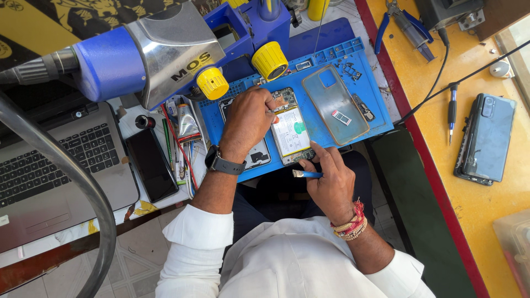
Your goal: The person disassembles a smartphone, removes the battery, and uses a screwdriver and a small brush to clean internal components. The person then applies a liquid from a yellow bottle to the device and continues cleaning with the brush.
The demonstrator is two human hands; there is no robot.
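Note:
An opened phone [290, 132] with its white battery and green board showing lies on the blue work mat [375, 88]. My left hand [247, 122], with a dark watch at the wrist, rests on the phone's left edge and top, fingers curled against it. My right hand [331, 179] sits at the phone's bottom end and holds a small blue-handled brush [307, 174] that points left. A clear phone case [334, 102] lies just right of the phone with a small tray part on it.
A microscope head [149, 58] with yellow knobs hangs over the mat's top left. A laptop [49, 165], a black phone [151, 164] and loose tools lie to the left. On the yellow bench at right lie another phone [488, 138], a screwdriver [451, 110] and pliers [406, 27].

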